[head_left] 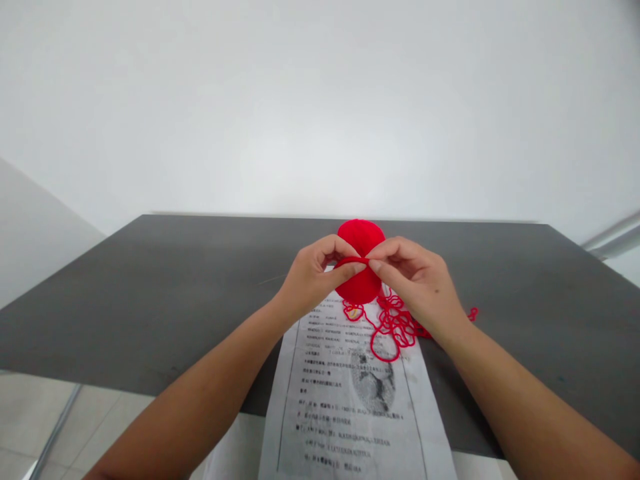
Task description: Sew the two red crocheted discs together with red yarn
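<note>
Both hands meet over a bright red rounded piece (361, 233), which looks like knitted or crocheted yarn work; its stitches are too blurred to make out. My left hand (320, 267) pinches its middle from the left, thumb below and fingers above. From the right, my right hand (417, 270) pinches the same spot, fingertips almost touching those of the left. A ridge of the red piece shows between the fingertips, with one lobe above and one below. Loose red yarn (393, 323) lies in tangled loops just under the hands, partly behind the right wrist.
A printed paper sheet (345, 427) with text and a dark picture lies under the yarn and hangs over the near edge of the dark grey table (165, 287). A white wall (320, 120) rises behind the table. Pale floor tiles (30, 420) show at lower left.
</note>
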`<action>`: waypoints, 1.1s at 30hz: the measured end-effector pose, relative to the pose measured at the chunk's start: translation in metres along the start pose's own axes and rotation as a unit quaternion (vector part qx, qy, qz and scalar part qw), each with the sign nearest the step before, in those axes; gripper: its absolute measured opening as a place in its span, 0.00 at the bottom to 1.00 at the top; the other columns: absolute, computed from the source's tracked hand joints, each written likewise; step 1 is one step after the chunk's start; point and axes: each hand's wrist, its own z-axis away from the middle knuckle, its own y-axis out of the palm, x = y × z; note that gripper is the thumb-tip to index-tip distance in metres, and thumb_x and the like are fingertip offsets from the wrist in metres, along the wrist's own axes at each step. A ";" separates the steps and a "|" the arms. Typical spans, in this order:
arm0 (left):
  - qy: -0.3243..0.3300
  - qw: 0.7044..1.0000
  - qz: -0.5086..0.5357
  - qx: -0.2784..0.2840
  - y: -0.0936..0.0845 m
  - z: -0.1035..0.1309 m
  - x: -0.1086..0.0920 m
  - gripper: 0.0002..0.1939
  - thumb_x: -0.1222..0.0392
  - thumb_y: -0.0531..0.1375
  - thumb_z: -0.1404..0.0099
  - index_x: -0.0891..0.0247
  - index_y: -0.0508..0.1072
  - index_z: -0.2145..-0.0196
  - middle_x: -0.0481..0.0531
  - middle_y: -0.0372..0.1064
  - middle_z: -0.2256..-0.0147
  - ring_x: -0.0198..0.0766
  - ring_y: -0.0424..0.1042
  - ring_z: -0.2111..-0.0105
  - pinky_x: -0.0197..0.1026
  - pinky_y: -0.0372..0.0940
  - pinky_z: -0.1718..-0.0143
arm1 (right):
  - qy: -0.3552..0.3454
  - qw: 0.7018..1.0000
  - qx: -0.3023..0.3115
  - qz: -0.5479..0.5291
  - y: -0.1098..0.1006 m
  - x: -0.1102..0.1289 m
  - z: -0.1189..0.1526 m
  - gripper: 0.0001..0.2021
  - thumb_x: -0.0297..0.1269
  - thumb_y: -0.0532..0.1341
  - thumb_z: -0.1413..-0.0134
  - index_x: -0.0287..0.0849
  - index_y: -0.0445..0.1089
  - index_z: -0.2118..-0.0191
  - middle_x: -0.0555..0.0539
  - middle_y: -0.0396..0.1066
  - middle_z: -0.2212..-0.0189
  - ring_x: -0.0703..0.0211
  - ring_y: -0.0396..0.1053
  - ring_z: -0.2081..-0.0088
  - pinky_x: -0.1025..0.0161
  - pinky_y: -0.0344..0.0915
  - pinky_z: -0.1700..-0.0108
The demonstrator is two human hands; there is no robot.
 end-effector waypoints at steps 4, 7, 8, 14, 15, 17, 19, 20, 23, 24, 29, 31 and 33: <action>-0.023 0.999 0.022 0.004 0.000 0.000 0.001 0.09 0.57 0.68 0.43 0.64 0.73 0.71 0.47 0.70 0.72 0.32 0.67 0.71 0.37 0.64 0.67 | 0.010 1.000 -0.004 -0.004 0.000 0.000 0.000 0.02 0.32 0.63 0.47 0.41 0.72 0.70 0.50 0.71 0.74 0.62 0.66 0.71 0.63 0.63 0.66; -0.027 0.999 0.019 0.002 0.000 0.001 0.000 0.10 0.56 0.68 0.43 0.64 0.73 0.71 0.48 0.70 0.72 0.33 0.68 0.71 0.37 0.64 0.67 | 0.018 1.000 -0.002 -0.006 0.000 0.000 0.000 0.03 0.33 0.63 0.47 0.42 0.72 0.70 0.50 0.70 0.74 0.62 0.66 0.71 0.62 0.63 0.67; -0.024 1.000 0.015 0.001 0.000 0.001 0.000 0.10 0.57 0.67 0.43 0.64 0.72 0.71 0.48 0.70 0.72 0.34 0.68 0.70 0.37 0.64 0.67 | 0.020 1.000 0.000 -0.006 0.000 0.001 0.000 0.03 0.34 0.64 0.47 0.42 0.72 0.70 0.50 0.70 0.74 0.62 0.65 0.72 0.62 0.62 0.67; -0.004 1.000 -0.015 0.002 0.000 0.001 -0.002 0.07 0.59 0.66 0.42 0.63 0.72 0.72 0.48 0.69 0.72 0.34 0.68 0.69 0.37 0.64 0.66 | 0.017 1.000 0.000 -0.003 -0.001 0.001 0.000 0.04 0.33 0.63 0.47 0.42 0.70 0.72 0.51 0.68 0.76 0.63 0.64 0.73 0.63 0.61 0.67; -0.002 1.000 -0.018 0.003 0.000 0.001 -0.002 0.07 0.59 0.66 0.42 0.63 0.72 0.72 0.48 0.69 0.72 0.34 0.68 0.69 0.37 0.64 0.66 | 0.016 1.000 0.000 -0.001 -0.001 0.001 0.000 0.04 0.33 0.63 0.47 0.42 0.70 0.72 0.51 0.68 0.76 0.63 0.64 0.73 0.63 0.61 0.67; 0.001 1.000 -0.021 0.006 0.000 0.001 -0.002 0.06 0.60 0.66 0.42 0.63 0.72 0.72 0.48 0.69 0.72 0.34 0.68 0.69 0.37 0.64 0.66 | 0.016 1.000 0.000 0.000 0.000 0.000 -0.001 0.04 0.33 0.63 0.47 0.42 0.70 0.72 0.51 0.68 0.76 0.63 0.64 0.73 0.63 0.61 0.68; 0.003 1.000 -0.022 0.007 0.000 0.001 -0.002 0.06 0.60 0.66 0.42 0.63 0.72 0.71 0.48 0.69 0.72 0.34 0.68 0.69 0.37 0.64 0.66 | 0.016 1.000 0.001 0.001 0.000 0.000 -0.001 0.04 0.32 0.63 0.47 0.42 0.70 0.72 0.52 0.68 0.76 0.63 0.64 0.73 0.63 0.61 0.67; 0.003 1.000 -0.023 0.007 0.000 0.001 -0.002 0.06 0.60 0.65 0.41 0.63 0.72 0.71 0.48 0.69 0.72 0.34 0.68 0.69 0.37 0.64 0.66 | 0.016 1.000 0.001 0.002 0.000 0.000 -0.001 0.04 0.32 0.63 0.47 0.42 0.70 0.72 0.52 0.68 0.76 0.63 0.64 0.73 0.64 0.61 0.67; 0.006 0.999 -0.033 0.002 0.000 0.001 -0.002 0.06 0.60 0.65 0.41 0.63 0.72 0.71 0.48 0.69 0.73 0.34 0.68 0.70 0.37 0.63 0.66 | 0.014 1.000 0.003 0.003 0.000 -0.001 -0.002 0.03 0.32 0.62 0.47 0.41 0.70 0.71 0.51 0.68 0.75 0.63 0.64 0.72 0.64 0.61 0.67; 0.008 0.999 -0.039 -0.001 0.000 0.001 -0.002 0.06 0.60 0.65 0.41 0.63 0.72 0.72 0.48 0.69 0.73 0.34 0.68 0.70 0.37 0.63 0.66 | 0.012 1.000 0.004 0.004 0.000 -0.001 -0.002 0.03 0.32 0.62 0.46 0.41 0.71 0.70 0.51 0.69 0.75 0.63 0.65 0.72 0.64 0.61 0.67; 0.017 0.996 -0.086 -0.010 -0.001 0.000 -0.002 0.05 0.60 0.64 0.41 0.63 0.73 0.72 0.48 0.71 0.72 0.35 0.68 0.70 0.38 0.63 0.66 | -0.006 1.000 0.007 0.024 0.000 -0.001 -0.002 0.04 0.32 0.62 0.45 0.42 0.71 0.70 0.51 0.71 0.74 0.62 0.66 0.71 0.63 0.63 0.66; 0.020 0.994 -0.106 -0.009 -0.001 0.000 -0.003 0.04 0.61 0.64 0.41 0.63 0.73 0.72 0.49 0.71 0.72 0.35 0.68 0.69 0.38 0.63 0.66 | -0.008 1.000 0.005 0.030 0.000 -0.001 -0.001 0.04 0.33 0.62 0.45 0.42 0.71 0.71 0.51 0.70 0.74 0.62 0.66 0.71 0.63 0.63 0.66; 0.026 0.992 -0.120 -0.007 -0.001 0.000 -0.003 0.03 0.62 0.63 0.41 0.63 0.73 0.72 0.49 0.72 0.72 0.35 0.69 0.69 0.38 0.63 0.65 | -0.008 0.999 0.003 0.036 0.000 -0.002 -0.001 0.04 0.33 0.62 0.46 0.42 0.71 0.71 0.51 0.70 0.75 0.62 0.66 0.72 0.63 0.62 0.67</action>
